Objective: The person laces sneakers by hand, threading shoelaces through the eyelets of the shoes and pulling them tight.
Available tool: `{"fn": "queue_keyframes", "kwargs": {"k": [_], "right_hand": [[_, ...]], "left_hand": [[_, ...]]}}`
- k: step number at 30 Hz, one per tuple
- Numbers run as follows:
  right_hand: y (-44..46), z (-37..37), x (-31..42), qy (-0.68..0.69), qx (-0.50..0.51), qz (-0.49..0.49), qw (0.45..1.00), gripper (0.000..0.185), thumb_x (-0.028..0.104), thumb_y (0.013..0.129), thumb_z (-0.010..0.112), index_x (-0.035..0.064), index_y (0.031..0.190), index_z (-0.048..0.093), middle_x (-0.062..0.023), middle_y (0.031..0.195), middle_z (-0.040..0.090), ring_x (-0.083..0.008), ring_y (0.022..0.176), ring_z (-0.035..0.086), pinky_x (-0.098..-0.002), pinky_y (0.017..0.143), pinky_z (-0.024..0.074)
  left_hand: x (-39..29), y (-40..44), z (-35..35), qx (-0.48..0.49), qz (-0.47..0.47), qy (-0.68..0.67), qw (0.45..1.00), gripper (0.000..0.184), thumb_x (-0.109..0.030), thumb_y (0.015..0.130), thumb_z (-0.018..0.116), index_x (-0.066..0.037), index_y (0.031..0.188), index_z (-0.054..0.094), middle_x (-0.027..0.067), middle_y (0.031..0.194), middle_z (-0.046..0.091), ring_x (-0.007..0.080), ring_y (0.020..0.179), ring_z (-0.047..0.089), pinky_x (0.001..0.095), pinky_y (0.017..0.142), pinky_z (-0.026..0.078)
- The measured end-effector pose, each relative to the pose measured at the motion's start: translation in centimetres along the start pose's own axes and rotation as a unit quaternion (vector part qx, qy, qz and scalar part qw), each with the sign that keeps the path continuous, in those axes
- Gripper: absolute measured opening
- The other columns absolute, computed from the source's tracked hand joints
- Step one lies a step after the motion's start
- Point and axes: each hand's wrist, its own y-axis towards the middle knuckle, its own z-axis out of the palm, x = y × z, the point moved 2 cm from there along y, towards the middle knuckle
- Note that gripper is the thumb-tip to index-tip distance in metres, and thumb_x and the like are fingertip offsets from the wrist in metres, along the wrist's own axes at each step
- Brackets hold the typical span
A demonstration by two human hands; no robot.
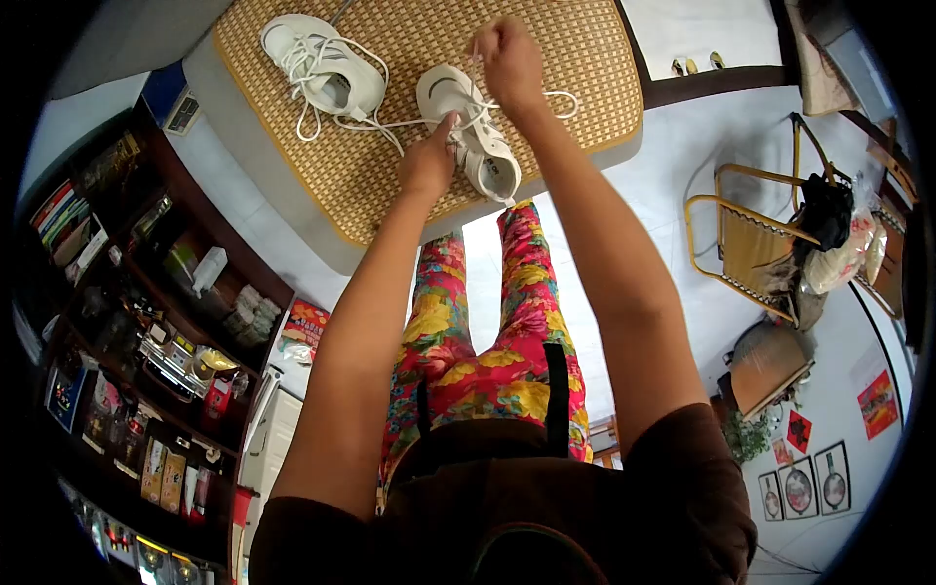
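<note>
Two white lace-up shoes lie on a woven mat with a brown-and-cream check. The nearer shoe (492, 166) has its opening toward me, and its laces are loose. My left hand (430, 162) is closed at this shoe's left side, thumb on the upper near the laces; its other fingers are mostly hidden. Above the shoe's right side, my right hand (511, 66) pinches a white shoelace (476, 78), raised off the shoe. The other shoe (327, 70) sits to the upper left, its laces looped loosely over it and trailing onto the mat.
The woven mat (575, 58) covers a grey padded seat in front of my legs. Dark shelves (146, 283) full of household things stand on the left. A folding chair (751, 229) with bags on it is at the right, on a pale floor (673, 156).
</note>
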Motion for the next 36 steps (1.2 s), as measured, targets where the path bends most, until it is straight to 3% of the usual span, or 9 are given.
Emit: {"fn": "queue_keyframes", "kwargs": {"k": [2,3,4,8,13,23,29,31,36], "right_hand": [[2.3,-2.6,4.1,0.061,-0.001,-0.033,0.998,0.016,0.016,0.090,0.057,-0.0002,0.086,0.060,-0.0124,0.080,0.070,-0.0262,0.070,0.067,-0.0358,0.066,0.0521],[3.8,-3.7,5.9,0.189,0.020,0.000,0.982,0.029,0.034,0.101,0.042,0.0062,0.096,0.050,-0.0177,0.076,0.063,-0.0232,0.068,0.058,-0.0363,0.076,0.0497],[4.3,-5.7,9.3,0.202,0.001,-0.018,0.979,0.032,0.026,0.101,0.039,0.0041,0.081,0.052,-0.0121,0.071,0.061,-0.0190,0.063,0.055,-0.0342,0.067,0.0485],[10.0,-13.1,16.0,0.209,-0.045,-0.290,0.933,0.035,0.023,0.095,0.041,0.0022,0.071,0.056,-0.0098,0.063,0.057,-0.0169,0.061,0.053,-0.0298,0.060,0.0426],[10.7,-20.8,24.8,0.218,-0.144,-0.353,0.898,0.030,0.020,0.095,0.044,0.0030,0.072,0.055,-0.0086,0.068,0.056,-0.0171,0.062,0.052,-0.0330,0.065,0.0449],[10.9,-27.2,31.2,0.176,-0.135,-0.441,0.870,0.022,0.019,0.096,0.049,0.0055,0.078,0.053,-0.0068,0.073,0.052,-0.0163,0.064,0.049,-0.0348,0.073,0.0454],[10.9,-21.3,27.9,0.179,-0.014,-0.355,0.918,0.018,0.018,0.096,0.052,0.0070,0.082,0.052,-0.0057,0.076,0.050,-0.0158,0.065,0.047,-0.0360,0.078,0.0458],[7.8,-17.3,23.6,0.171,0.011,-0.220,0.960,0.014,0.017,0.095,0.053,0.0053,0.087,0.054,-0.0045,0.077,0.052,-0.0145,0.067,0.048,-0.0324,0.076,0.0451],[4.8,-11.4,13.3,0.149,0.127,-0.037,0.980,0.017,0.011,0.093,0.053,0.0008,0.106,0.058,-0.0046,0.083,0.059,-0.0134,0.075,0.055,-0.0283,0.071,0.0467]], "left_hand": [[-0.2,-0.1,0.0,0.002,0.009,0.035,0.999,0.051,-0.017,0.090,0.052,-0.030,0.139,0.043,0.0165,0.091,0.067,0.0374,0.083,0.064,0.0472,0.073,0.050],[-0.1,0.2,0.2,-0.002,0.021,0.038,0.999,0.052,-0.015,0.089,0.052,-0.029,0.139,0.042,0.0168,0.090,0.067,0.0376,0.082,0.064,0.0476,0.072,0.050],[0.1,0.4,0.4,-0.006,0.033,0.041,0.999,0.054,-0.014,0.089,0.052,-0.028,0.140,0.042,0.0171,0.089,0.067,0.0378,0.082,0.064,0.0480,0.071,0.050],[0.4,0.4,0.5,-0.072,0.103,-0.008,0.992,0.052,-0.008,0.084,0.052,-0.022,0.134,0.048,0.0169,0.083,0.066,0.0369,0.079,0.064,0.0492,0.068,0.049],[0.1,0.6,0.0,-0.086,0.093,0.005,0.992,0.052,-0.005,0.081,0.054,-0.021,0.130,0.052,0.0169,0.080,0.066,0.0367,0.078,0.064,0.0502,0.067,0.049],[-0.3,1.8,-0.6,0.020,-0.004,-0.038,0.999,0.047,-0.010,0.087,0.053,-0.026,0.131,0.052,0.0174,0.088,0.067,0.0343,0.083,0.065,0.0470,0.074,0.051],[1.6,0.6,-2.7,-0.162,0.005,-0.379,0.911,0.027,-0.015,0.090,0.055,-0.016,0.115,0.063,0.0142,0.084,0.068,0.0323,0.077,0.065,0.0410,0.068,0.049],[5.7,0.7,-2.8,-0.274,-0.062,-0.233,0.931,0.022,-0.015,0.089,0.055,-0.012,0.110,0.063,0.0125,0.083,0.069,0.0305,0.075,0.065,0.0400,0.066,0.049],[10.8,-3.3,-7.3,-0.519,-0.199,-0.177,0.813,0.013,-0.019,0.086,0.061,-0.010,0.095,0.065,0.0098,0.083,0.064,0.0303,0.077,0.063,0.0402,0.069,0.049]]}}
